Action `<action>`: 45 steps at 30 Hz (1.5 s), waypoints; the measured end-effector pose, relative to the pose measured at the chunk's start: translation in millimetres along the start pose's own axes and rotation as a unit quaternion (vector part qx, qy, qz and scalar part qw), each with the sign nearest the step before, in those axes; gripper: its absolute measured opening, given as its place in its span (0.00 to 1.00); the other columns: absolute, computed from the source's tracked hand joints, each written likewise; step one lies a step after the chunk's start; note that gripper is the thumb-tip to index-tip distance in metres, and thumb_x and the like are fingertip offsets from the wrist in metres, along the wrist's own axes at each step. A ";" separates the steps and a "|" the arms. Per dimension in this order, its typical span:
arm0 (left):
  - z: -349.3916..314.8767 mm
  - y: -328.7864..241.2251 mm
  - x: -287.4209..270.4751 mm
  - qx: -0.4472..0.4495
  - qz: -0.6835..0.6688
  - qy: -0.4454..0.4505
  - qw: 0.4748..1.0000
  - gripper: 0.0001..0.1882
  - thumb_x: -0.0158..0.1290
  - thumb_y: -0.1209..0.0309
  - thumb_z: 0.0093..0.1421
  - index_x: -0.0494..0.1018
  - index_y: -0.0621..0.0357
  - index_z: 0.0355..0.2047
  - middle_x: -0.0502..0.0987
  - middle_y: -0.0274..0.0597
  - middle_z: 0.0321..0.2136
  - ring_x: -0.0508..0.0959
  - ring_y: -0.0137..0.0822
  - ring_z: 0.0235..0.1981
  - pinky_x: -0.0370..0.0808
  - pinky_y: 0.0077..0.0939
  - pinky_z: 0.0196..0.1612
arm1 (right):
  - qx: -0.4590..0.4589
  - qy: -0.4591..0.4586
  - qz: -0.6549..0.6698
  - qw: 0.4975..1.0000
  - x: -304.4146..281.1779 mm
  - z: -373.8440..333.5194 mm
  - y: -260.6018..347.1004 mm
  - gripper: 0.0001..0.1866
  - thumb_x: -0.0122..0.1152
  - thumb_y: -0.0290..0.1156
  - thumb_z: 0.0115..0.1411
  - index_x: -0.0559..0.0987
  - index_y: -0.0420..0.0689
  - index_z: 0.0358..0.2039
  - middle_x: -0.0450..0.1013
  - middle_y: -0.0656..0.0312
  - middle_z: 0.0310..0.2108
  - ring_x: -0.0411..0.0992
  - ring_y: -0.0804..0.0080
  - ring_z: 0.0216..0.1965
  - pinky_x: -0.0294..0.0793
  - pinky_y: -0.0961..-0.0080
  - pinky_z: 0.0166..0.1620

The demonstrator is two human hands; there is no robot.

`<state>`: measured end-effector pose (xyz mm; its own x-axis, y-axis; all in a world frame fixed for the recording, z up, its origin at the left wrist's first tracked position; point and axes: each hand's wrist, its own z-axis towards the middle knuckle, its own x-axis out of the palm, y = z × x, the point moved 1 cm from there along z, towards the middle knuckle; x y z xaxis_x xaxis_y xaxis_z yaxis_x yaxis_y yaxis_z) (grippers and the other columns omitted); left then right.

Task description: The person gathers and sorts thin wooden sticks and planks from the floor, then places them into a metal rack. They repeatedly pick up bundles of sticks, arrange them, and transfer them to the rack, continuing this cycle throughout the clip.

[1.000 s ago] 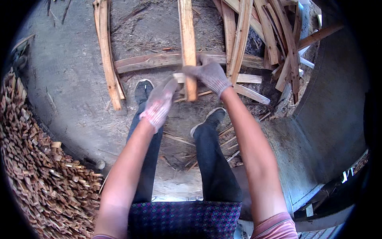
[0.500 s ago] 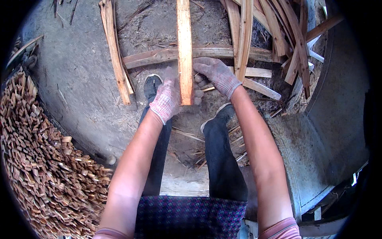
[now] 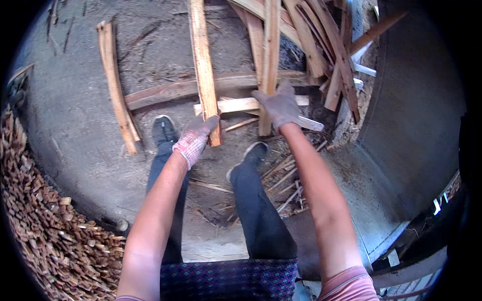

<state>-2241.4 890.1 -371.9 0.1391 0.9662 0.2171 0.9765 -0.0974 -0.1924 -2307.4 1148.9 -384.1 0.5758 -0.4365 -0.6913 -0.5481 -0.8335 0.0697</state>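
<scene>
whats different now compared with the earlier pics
The right hand has left the middle plank and moved right, over the next plank; blur hides whether it grips that one. The left hand alone now holds the middle plank, by its near end. The crosswise timber and the heap of short wood pieces look unchanged.
</scene>
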 end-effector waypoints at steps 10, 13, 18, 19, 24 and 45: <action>10.4 3.0 -11.4 0.131 0.239 -0.244 0.931 0.34 0.53 0.52 0.66 0.68 0.64 0.64 0.73 0.64 0.60 0.75 0.56 0.61 0.69 0.41 0.63 | -0.133 0.079 0.025 0.988 32.3 -19.9 50.1 0.51 0.72 0.56 0.54 0.63 0.30 0.64 0.74 0.36 0.55 0.75 0.42 0.57 0.75 0.55 0.58; -1.2 5.9 -25.5 0.158 0.272 -0.269 0.910 0.36 0.53 0.55 0.66 0.64 0.65 0.68 0.75 0.64 0.58 0.76 0.55 0.61 0.69 0.39 0.63 | -0.228 -0.152 0.002 0.962 -22.6 13.2 5.5 0.56 0.73 0.58 0.53 0.61 0.29 0.68 0.70 0.34 0.60 0.69 0.42 0.64 0.69 0.54 0.65; -3.3 20.0 -17.1 0.185 0.349 -0.218 0.893 0.35 0.55 0.55 0.66 0.66 0.65 0.66 0.77 0.63 0.55 0.77 0.56 0.58 0.70 0.41 0.62 | -0.067 -0.271 -0.133 0.951 -114.9 83.2 -80.3 0.44 0.73 0.51 0.52 0.70 0.37 0.62 0.71 0.37 0.59 0.72 0.42 0.60 0.72 0.52 0.61; -2.1 25.4 -10.8 0.176 0.345 -0.221 0.895 0.34 0.56 0.54 0.66 0.67 0.66 0.65 0.78 0.62 0.53 0.78 0.56 0.56 0.71 0.41 0.61 | -0.040 -0.250 -0.139 0.957 -111.2 91.0 -85.0 0.40 0.72 0.49 0.52 0.71 0.37 0.60 0.72 0.38 0.57 0.73 0.42 0.59 0.73 0.51 0.60; -38.9 -7.4 31.4 0.132 0.294 -0.154 0.934 0.32 0.54 0.58 0.67 0.67 0.65 0.66 0.77 0.62 0.55 0.77 0.53 0.58 0.70 0.38 0.62 | 0.000 -0.246 -0.070 0.967 -88.9 93.8 -68.6 0.21 0.65 0.37 0.55 0.77 0.41 0.47 0.79 0.41 0.45 0.80 0.43 0.46 0.79 0.51 0.53; -149.3 -12.4 62.9 0.065 0.243 -0.040 0.967 0.31 0.54 0.66 0.67 0.65 0.68 0.67 0.77 0.56 0.56 0.76 0.40 0.59 0.68 0.31 0.64 | -0.003 -0.099 -0.063 0.993 -80.7 111.9 -159.6 0.49 0.60 0.69 0.57 0.70 0.39 0.65 0.74 0.37 0.57 0.74 0.43 0.58 0.72 0.52 0.60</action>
<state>-2220.2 916.4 -213.0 0.5587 0.8294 -0.0038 0.7686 -0.5195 -0.3734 -2334.3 1355.1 -419.9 0.5094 -0.2542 -0.8221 -0.4749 -0.8797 -0.0223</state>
